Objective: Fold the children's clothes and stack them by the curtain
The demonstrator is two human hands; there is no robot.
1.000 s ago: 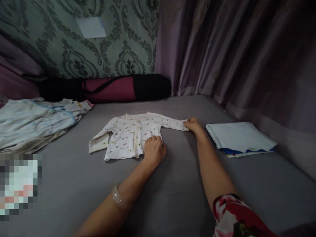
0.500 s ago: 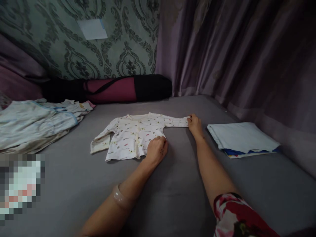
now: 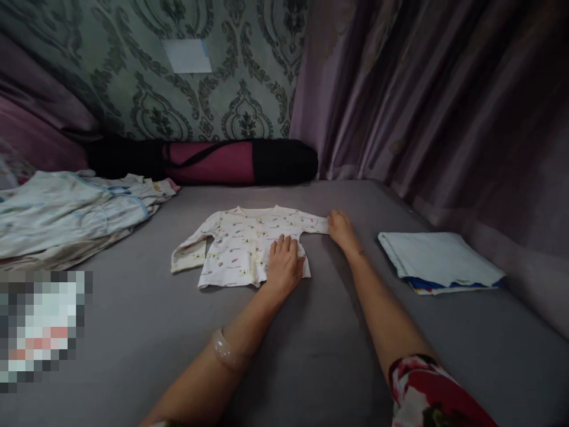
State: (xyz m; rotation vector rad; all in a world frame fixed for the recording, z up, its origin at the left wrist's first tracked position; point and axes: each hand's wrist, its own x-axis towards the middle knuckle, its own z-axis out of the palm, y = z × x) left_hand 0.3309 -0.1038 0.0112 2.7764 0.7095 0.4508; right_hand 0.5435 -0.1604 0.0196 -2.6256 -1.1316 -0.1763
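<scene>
A small white baby shirt [image 3: 235, 249] with a scattered print and a buttoned front lies spread on the grey bed sheet [image 3: 146, 350]. My left hand [image 3: 285, 264] rests flat on the shirt's right front panel, its fingers stretched out. At the cuff of the right-hand sleeve, my right hand [image 3: 342, 230] has its fingers closed on the fabric; the fingertips are partly hidden. The other sleeve angles down toward the left, free of both hands.
To the right lies a folded pile of light cloth [image 3: 440, 258] with blue beneath. Loose baby clothes [image 3: 75, 213] are heaped at the left. A black and magenta long bag [image 3: 213, 162] lies along the wall, beside purple curtains [image 3: 355, 95].
My left hand has gone from curled at the shirt's side edge to flat on its front. My right hand, still at the cuff, has shifted slightly left. The view has shifted a little.
</scene>
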